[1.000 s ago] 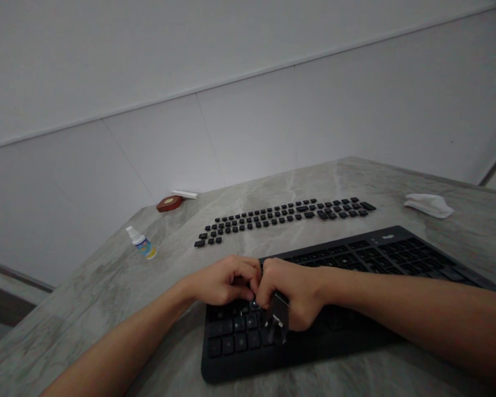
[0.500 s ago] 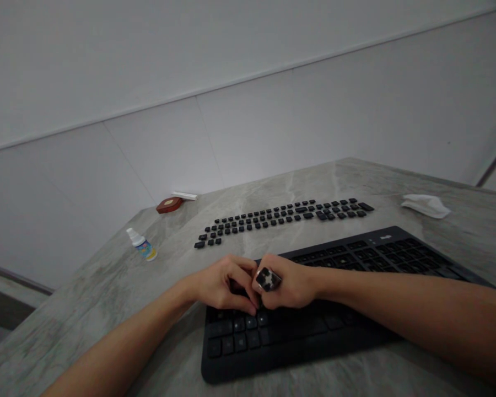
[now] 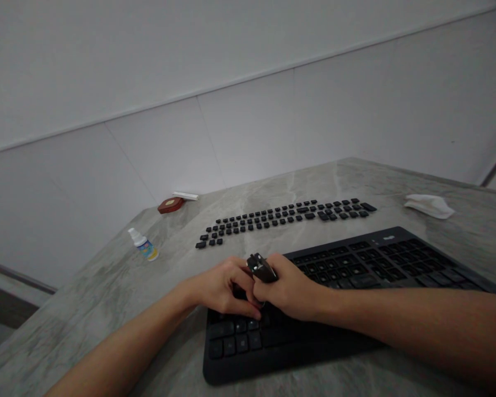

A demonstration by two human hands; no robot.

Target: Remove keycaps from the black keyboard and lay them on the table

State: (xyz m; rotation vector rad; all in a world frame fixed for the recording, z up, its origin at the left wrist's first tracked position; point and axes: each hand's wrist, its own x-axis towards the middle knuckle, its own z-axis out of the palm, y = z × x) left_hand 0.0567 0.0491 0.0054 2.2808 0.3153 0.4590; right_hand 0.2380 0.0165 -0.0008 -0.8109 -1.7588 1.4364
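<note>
Keyboard (image 3: 297, 339): beneath both hands, extending rightward.
Left hand (image 3: 229, 289): bent over the keyboard's left part; whether it pinches anything is hidden.
Right hand (image 3: 291, 286): wrapped around a dark tool (image 3: 265, 270), above the keyboard.
Loose keycaps (image 3: 267, 225): rows beyond the keyboard.

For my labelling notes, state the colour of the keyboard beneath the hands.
The keyboard is black or very dark grey, seen best in the head view.

Dark tool (image 3: 264, 270): hung below right hand (image 3: 293, 286) a second ago, now tilts up above its fist.
Left hand (image 3: 227, 289): thumb sits lower over the keys (image 3: 242, 326).
Keyboard (image 3: 339, 270): I see more middle slots, right forearm (image 3: 376, 309) lower.
</note>
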